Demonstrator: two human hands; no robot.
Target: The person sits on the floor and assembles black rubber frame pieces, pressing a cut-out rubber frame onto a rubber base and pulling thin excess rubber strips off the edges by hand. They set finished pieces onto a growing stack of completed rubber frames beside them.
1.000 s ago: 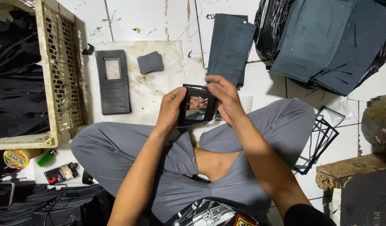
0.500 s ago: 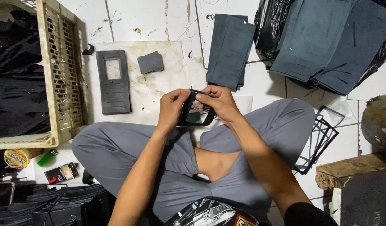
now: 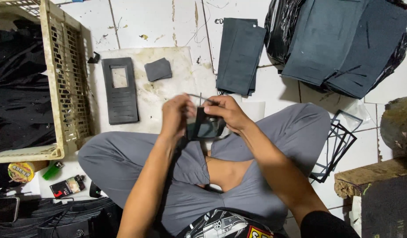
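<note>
Two hands, the left hand (image 3: 177,118) and right hand (image 3: 225,113), are clasped around a small dark frame piece (image 3: 204,128) at centre frame, steadied above the lap for close handling.

Stained white tiled floor (image 3: 159,17)

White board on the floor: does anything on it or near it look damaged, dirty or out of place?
The white board is stained with yellow-brown smears around the dark cut-out panel. The floor tiles beside it show cracks and scraps. Nothing looks spilled.
</note>
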